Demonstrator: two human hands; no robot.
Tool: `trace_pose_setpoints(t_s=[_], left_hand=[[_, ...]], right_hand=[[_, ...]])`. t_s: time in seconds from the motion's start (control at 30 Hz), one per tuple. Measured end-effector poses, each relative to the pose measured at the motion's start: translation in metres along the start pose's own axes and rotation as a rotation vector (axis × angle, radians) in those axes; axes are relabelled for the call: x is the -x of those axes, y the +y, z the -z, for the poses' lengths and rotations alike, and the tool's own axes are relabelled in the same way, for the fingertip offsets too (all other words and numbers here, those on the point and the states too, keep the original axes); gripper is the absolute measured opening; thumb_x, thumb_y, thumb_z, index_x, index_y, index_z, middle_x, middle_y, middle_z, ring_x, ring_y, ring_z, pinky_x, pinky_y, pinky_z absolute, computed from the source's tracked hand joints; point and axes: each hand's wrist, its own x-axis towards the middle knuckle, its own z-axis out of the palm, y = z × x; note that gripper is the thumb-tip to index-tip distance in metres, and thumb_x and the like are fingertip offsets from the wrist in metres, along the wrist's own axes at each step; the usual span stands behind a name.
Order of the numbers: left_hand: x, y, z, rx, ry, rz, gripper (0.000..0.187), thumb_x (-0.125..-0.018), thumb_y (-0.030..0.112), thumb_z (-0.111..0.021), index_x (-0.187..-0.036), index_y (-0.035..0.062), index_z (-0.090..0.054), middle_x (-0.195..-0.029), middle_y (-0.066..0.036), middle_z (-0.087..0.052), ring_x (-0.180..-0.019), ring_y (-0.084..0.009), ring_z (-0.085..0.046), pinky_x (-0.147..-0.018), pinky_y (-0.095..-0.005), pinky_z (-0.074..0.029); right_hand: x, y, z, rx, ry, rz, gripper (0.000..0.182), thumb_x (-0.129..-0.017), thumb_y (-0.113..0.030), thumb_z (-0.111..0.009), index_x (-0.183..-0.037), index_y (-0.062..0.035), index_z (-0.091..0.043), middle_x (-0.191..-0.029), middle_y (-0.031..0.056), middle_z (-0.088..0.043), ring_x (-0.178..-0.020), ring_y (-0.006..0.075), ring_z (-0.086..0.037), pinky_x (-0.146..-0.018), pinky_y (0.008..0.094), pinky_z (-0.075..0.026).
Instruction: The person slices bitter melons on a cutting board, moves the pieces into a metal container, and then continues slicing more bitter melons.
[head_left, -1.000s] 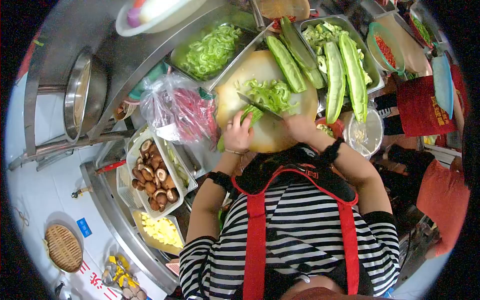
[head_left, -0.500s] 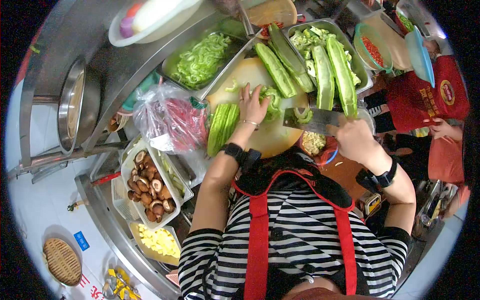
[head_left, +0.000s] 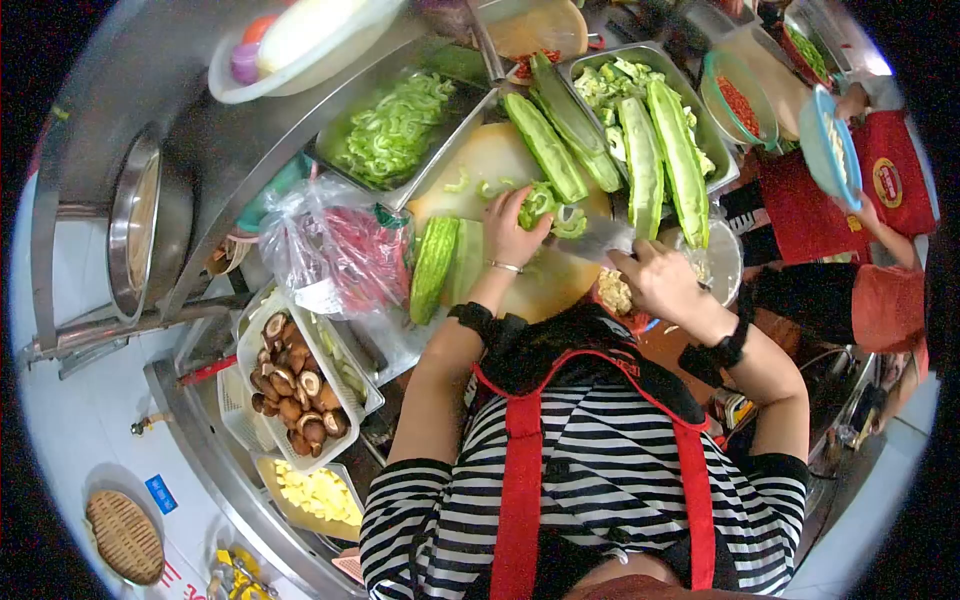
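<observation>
Pale green, scallop-edged gourd slices [head_left: 570, 222] lie bunched on the round, yellowed cutting board [head_left: 545, 280], right of its middle. The bare left hand [head_left: 515, 228] is nearer: its curled fingers touch the bunch, which extends to their right, its long axis slanting toward the near right edge. Whether they pinch or merely rest, I can't tell from here. The right hand [head_left: 662, 285] is closed round the handle of a broad steel knife [head_left: 608, 238], its blade against the bunch's right end. Along the board's left edge lies a ridged green gourd piece [head_left: 433, 270]; hollowed green gourd halves [head_left: 545, 148] lean over its far right edge. Off its far left edge sits a rectangular steel tray [head_left: 446, 148] of green shreds.
</observation>
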Motion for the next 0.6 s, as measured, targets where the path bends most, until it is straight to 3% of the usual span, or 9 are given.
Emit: trace_pose_setpoints(t_s=[0.17,0.23,0.3,0.37,0.43,0.5,0.53,0.6], left_hand=[[-0.058,0.030,0.063,-0.064,0.184,-0.131,0.046,-0.063,0.022,-0.073,-0.103,0.0053,-0.058,-0.098,-0.015,-0.059,-0.091,-0.0320,-0.054,-0.081,-0.0386,-0.043],[-0.094,0.022,0.094,-0.103,0.144,-0.111,0.047,-0.065,0.028,-0.069,-0.104,0.0065,-0.056,-0.103,-0.014,-0.057,-0.097,-0.0320,-0.052,-0.087,-0.0400,-0.039],[-0.127,0.000,0.116,-0.285,0.148,0.037,0.049,-0.067,0.036,-0.067,-0.106,0.0068,-0.056,-0.108,-0.013,-0.056,-0.102,-0.0319,-0.050,-0.091,-0.0435,-0.035],[-0.147,-0.032,0.124,-0.610,0.237,-0.004,0.055,-0.068,0.043,-0.065,-0.109,0.0085,-0.055,-0.113,-0.012,-0.055,-0.108,-0.0314,-0.046,-0.094,-0.0492,-0.030],[-0.154,-0.020,0.125,-0.505,0.187,-0.046,0.056,-0.072,0.045,-0.061,-0.116,0.0121,-0.051,-0.122,-0.012,-0.050,-0.116,-0.0309,-0.040,-0.098,-0.0546,-0.023],[-0.145,0.001,0.107,-0.605,0.131,-0.143,0.059,-0.073,0.043,-0.060,-0.121,0.0130,-0.046,-0.122,-0.011,-0.048,-0.114,-0.0332,-0.040,-0.095,-0.0499,-0.027],[-0.143,-0.003,0.106,-0.606,0.129,-0.133,0.059,-0.073,0.043,-0.060,-0.121,0.0130,-0.046,-0.122,-0.011,-0.048,-0.114,-0.0332,-0.040,-0.095,-0.0499,-0.027],[-0.140,-0.018,0.103,-0.921,0.226,-0.007,0.051,-0.077,0.035,-0.058,-0.121,0.0115,-0.044,-0.125,-0.010,-0.045,-0.116,-0.0347,-0.037,-0.096,-0.0463,-0.028]], right_hand=[[-0.038,-0.002,0.064,-0.021,0.103,0.028,0.034,-0.066,-0.013,-0.058,-0.100,-0.0120,-0.060,-0.075,0.0108,-0.052,-0.064,0.0252,-0.058,-0.054,0.0347,-0.047],[-0.071,-0.004,0.080,-0.053,0.138,0.029,0.028,-0.070,-0.013,-0.060,-0.098,-0.0104,-0.059,-0.075,0.0115,-0.052,-0.070,0.0286,-0.056,-0.059,0.0385,-0.047],[-0.108,-0.004,0.087,-0.031,0.121,0.043,0.024,-0.071,-0.015,-0.058,-0.095,-0.0105,-0.060,-0.078,0.0126,-0.054,-0.071,0.0287,-0.058,-0.060,0.0391,-0.047],[-0.141,-0.007,0.087,0.033,0.024,0.015,0.023,-0.071,-0.016,-0.058,-0.093,-0.0105,-0.061,-0.081,0.0129,-0.055,-0.072,0.0286,-0.059,-0.060,0.0386,-0.048],[-0.162,-0.008,0.087,0.107,-0.065,-0.017,0.022,-0.072,-0.017,-0.057,-0.092,-0.0105,-0.061,-0.083,0.0131,-0.056,-0.072,0.0284,-0.059,-0.060,0.0381,-0.048],[-0.169,-0.012,0.083,0.128,-0.025,0.032,0.021,-0.071,-0.018,-0.057,-0.090,-0.0117,-0.061,-0.085,0.0126,-0.057,-0.074,0.0286,-0.060,-0.061,0.0385,-0.049],[-0.171,-0.013,0.081,0.120,-0.043,0.031,0.020,-0.072,-0.018,-0.057,-0.091,-0.0114,-0.061,-0.081,0.0120,-0.058,-0.073,0.0293,-0.060,-0.062,0.0398,-0.048],[-0.157,-0.013,0.080,0.076,0.012,0.041,0.022,-0.072,-0.017,-0.057,-0.093,-0.0106,-0.060,-0.080,0.0125,-0.057,-0.073,0.0303,-0.060,-0.062,0.0401,-0.048]])
